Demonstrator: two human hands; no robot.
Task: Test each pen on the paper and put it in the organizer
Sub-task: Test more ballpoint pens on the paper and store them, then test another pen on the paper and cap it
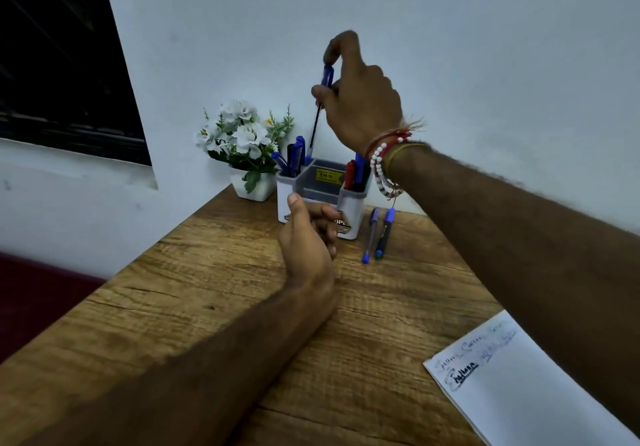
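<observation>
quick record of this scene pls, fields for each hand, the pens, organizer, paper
right hand: pinches blue pen upright, tip at the organizer's left cup
left hand: loosely curled, holds nothing, in front of the organizer
organizer: white and grey, pens standing in left and right cups
two pens: lying on the table, right of the organizer
paper: near right, scribbles along its far edge
flower pot: left of the organizer

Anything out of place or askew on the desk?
Two pens lie loose on the table right of the organizer, probably untested. Right hand holds a blue pen over it. Nothing spilled or damaged.
</observation>
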